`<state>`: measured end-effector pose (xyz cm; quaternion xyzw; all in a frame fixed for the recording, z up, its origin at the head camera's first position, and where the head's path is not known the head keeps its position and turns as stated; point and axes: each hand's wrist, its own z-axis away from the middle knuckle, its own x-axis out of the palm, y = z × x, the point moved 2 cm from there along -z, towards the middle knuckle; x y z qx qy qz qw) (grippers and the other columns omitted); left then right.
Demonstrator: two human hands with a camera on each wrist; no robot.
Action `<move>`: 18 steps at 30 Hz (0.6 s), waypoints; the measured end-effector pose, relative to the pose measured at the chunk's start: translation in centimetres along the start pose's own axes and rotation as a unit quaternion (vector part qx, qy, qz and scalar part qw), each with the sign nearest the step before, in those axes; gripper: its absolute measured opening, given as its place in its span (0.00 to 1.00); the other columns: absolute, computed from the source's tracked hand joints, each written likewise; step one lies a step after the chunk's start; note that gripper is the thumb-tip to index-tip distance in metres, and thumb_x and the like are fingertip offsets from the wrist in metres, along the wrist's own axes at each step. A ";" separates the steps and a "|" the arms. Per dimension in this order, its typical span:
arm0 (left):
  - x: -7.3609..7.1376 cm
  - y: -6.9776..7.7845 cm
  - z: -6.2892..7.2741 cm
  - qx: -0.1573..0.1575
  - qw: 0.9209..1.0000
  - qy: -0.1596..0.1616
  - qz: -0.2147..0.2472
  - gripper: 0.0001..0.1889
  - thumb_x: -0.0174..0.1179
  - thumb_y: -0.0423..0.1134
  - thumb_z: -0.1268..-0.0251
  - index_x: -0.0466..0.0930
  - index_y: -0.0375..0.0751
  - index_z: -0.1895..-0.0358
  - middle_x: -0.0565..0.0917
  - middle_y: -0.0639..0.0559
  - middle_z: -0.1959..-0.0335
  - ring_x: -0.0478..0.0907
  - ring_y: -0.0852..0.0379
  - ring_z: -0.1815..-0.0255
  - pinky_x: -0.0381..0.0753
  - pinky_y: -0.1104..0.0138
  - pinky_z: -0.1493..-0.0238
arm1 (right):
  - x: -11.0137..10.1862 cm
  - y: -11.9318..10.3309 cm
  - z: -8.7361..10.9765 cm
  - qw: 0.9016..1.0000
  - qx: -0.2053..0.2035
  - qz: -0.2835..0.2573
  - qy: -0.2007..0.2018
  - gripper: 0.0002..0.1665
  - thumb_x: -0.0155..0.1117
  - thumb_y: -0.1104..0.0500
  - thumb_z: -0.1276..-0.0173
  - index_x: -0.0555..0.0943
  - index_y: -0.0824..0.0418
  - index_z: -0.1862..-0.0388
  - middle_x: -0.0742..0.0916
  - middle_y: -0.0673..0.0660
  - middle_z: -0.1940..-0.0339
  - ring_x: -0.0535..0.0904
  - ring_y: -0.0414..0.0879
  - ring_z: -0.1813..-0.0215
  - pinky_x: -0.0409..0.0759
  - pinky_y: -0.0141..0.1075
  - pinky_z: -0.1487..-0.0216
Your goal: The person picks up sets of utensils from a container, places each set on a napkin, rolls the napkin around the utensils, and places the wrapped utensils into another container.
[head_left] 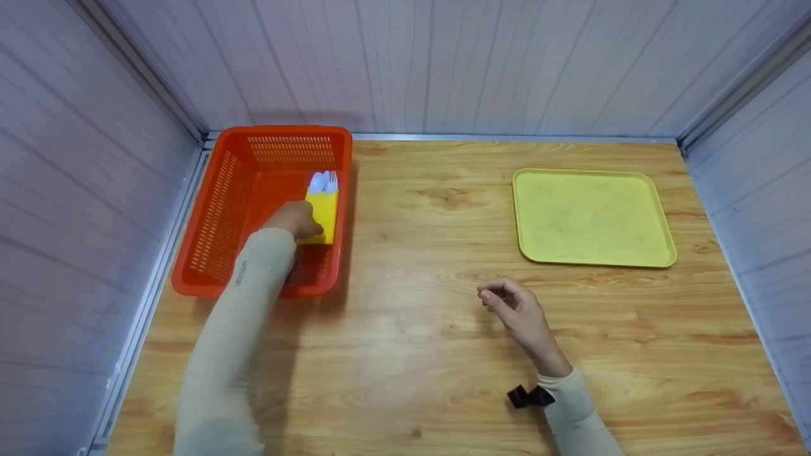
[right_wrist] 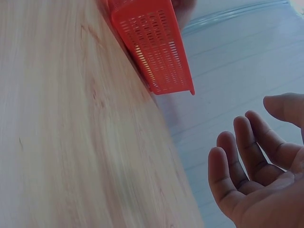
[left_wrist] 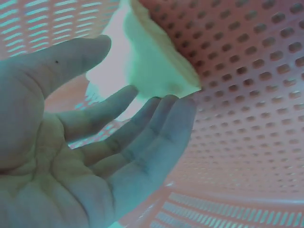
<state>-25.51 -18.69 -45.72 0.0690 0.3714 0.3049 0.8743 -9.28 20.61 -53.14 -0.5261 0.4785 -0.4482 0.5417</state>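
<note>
In the head view, a yellow cutlery pouch (head_left: 325,212) lies along the right side of the orange-red basket (head_left: 181,278). A pale spoon (head_left: 317,182) and fork (head_left: 331,182) stick out of its far end. My left hand (head_left: 294,220) reaches into the basket at the pouch's left side. The left wrist view shows the left hand (left_wrist: 109,137) with spread thumb and slightly bent fingers in front of the pouch (left_wrist: 154,71); firm contact cannot be made out. My right hand (head_left: 521,316) hovers over the table, fingers loosely curled, holding nothing.
A yellow tray (head_left: 592,218) lies at the back right of the wooden table (head_left: 405,354). Pale panel walls (head_left: 443,69) stand behind and at both sides. A black strap-like device (head_left: 530,397) sits at my right wrist.
</note>
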 end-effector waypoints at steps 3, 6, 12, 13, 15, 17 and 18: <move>-0.1 0.1 0.6 0.020 1.000 0.003 -0.019 0.32 0.68 0.48 0.36 0.66 0.45 0.34 0.74 0.45 0.44 0.71 0.43 0.43 0.73 0.47 0.39 | 0.0 0.0 -0.1 1.000 0.000 0.000 -0.004 0.12 0.63 0.63 0.27 0.82 0.72 0.52 0.83 0.64 0.58 0.79 0.50 0.58 0.82 0.40 0.56; -0.1 0.5 1.6 0.057 0.996 0.009 -0.061 0.31 0.65 0.50 0.33 0.67 0.43 0.33 0.76 0.45 0.45 0.73 0.42 0.45 0.75 0.47 0.41 | -0.2 0.0 -0.1 1.000 -0.001 0.008 -0.004 0.13 0.63 0.62 0.27 0.82 0.71 0.51 0.83 0.63 0.58 0.79 0.51 0.58 0.82 0.41 0.56; 0.8 2.4 4.9 0.108 0.989 0.050 -0.083 0.33 0.61 0.53 0.30 0.64 0.42 0.29 0.76 0.44 0.48 0.74 0.45 0.49 0.80 0.50 0.48 | -0.7 -0.5 -0.4 1.000 -0.006 0.027 0.002 0.12 0.63 0.62 0.27 0.82 0.70 0.51 0.84 0.67 0.57 0.80 0.52 0.57 0.82 0.40 0.55; 1.1 2.9 5.6 0.118 0.988 0.066 -0.073 0.34 0.61 0.54 0.30 0.62 0.43 0.28 0.76 0.44 0.46 0.73 0.46 0.48 0.81 0.51 0.49 | -0.9 -0.6 -0.5 0.999 -0.009 0.034 0.002 0.12 0.63 0.62 0.27 0.83 0.69 0.51 0.84 0.68 0.57 0.80 0.53 0.57 0.81 0.39 0.55; 2.1 3.7 6.9 0.152 0.982 0.105 -0.048 0.36 0.61 0.54 0.30 0.60 0.43 0.26 0.75 0.43 0.41 0.73 0.46 0.46 0.82 0.51 0.50 | -1.2 -0.9 -0.7 0.998 -0.013 0.058 0.001 0.12 0.63 0.61 0.27 0.83 0.67 0.50 0.85 0.66 0.56 0.80 0.53 0.55 0.80 0.38 0.54; 3.4 4.5 8.1 0.202 0.967 0.151 -0.030 0.39 0.62 0.54 0.31 0.57 0.43 0.24 0.71 0.42 0.35 0.71 0.46 0.41 0.81 0.50 0.46 | -1.6 -1.3 -1.0 0.995 -0.020 0.095 0.001 0.13 0.63 0.59 0.26 0.83 0.66 0.49 0.85 0.63 0.54 0.81 0.51 0.53 0.79 0.37 0.52; 4.1 4.8 8.7 0.224 0.959 0.171 -0.027 0.39 0.62 0.55 0.31 0.57 0.43 0.24 0.69 0.42 0.31 0.70 0.46 0.38 0.79 0.50 0.43 | -1.8 -1.5 -1.2 0.993 -0.026 0.118 0.001 0.13 0.63 0.58 0.26 0.83 0.64 0.48 0.86 0.61 0.53 0.80 0.51 0.52 0.78 0.38 0.51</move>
